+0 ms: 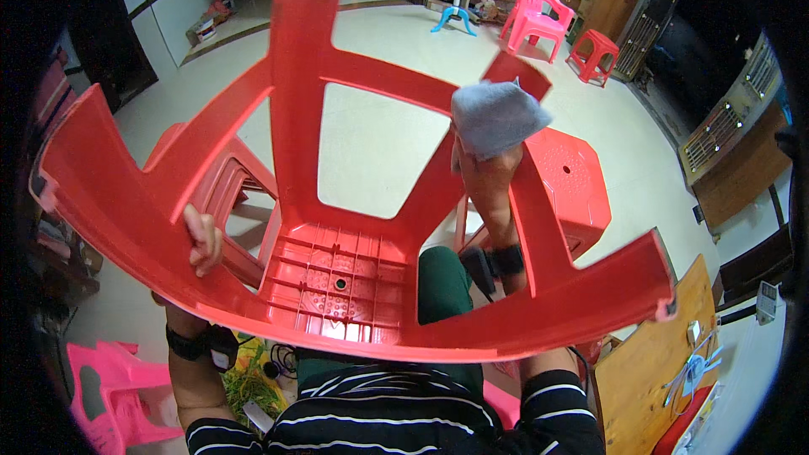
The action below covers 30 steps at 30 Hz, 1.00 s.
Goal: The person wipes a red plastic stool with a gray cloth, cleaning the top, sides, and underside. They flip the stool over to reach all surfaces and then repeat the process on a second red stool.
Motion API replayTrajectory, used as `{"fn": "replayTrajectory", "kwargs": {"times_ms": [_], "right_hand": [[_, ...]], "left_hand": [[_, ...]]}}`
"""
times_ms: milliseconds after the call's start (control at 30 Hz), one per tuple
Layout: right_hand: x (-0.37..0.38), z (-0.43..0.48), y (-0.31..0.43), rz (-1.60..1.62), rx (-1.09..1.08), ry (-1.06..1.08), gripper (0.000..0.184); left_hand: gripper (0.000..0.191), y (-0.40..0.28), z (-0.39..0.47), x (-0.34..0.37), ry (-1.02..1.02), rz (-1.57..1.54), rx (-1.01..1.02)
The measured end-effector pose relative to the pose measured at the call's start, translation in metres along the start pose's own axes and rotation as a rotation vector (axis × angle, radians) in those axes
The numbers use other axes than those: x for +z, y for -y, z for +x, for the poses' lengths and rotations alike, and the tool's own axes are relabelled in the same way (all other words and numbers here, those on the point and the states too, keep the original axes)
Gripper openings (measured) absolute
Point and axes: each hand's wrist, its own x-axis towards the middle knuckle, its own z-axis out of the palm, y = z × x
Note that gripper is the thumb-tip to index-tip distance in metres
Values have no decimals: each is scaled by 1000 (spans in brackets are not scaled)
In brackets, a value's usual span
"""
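Note:
A red plastic stool point(303, 101) lies upside down before me, its ribbed seat underside low and its legs pointing up and outward. My left hand point(203, 241) grips a leg at the left, with the fingers curled around its inner edge. My right hand point(490, 167) holds a folded grey cloth point(499, 117) against the stool's far right leg, near the crossbar. The cloth covers most of the right fingers. Both wrists wear dark straps.
A red stool point(569, 183) stands behind on the right, another point(221, 196) on the left. Farther off are a pink armchair point(537, 9) and a small red stool point(594, 54). A wooden board point(657, 360) with cables is at the lower right, a pink chair point(120, 392) at the lower left.

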Motion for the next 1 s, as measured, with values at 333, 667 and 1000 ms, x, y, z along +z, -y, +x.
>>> {"fn": "replayTrajectory", "kwargs": {"times_ms": [333, 667, 1000], "right_hand": [[66, 70, -24, -954, -333, -120, 41], [56, -118, -38, -847, -278, 585, 28], [73, -146, -57, -378, 88, 1564, 22]], "left_hand": [[28, -18, 6, -44, 595, -309, -130], [24, -14, -6, -39, 427, -217, -108], [20, -9, -4, -59, 627, -265, -114]]}}
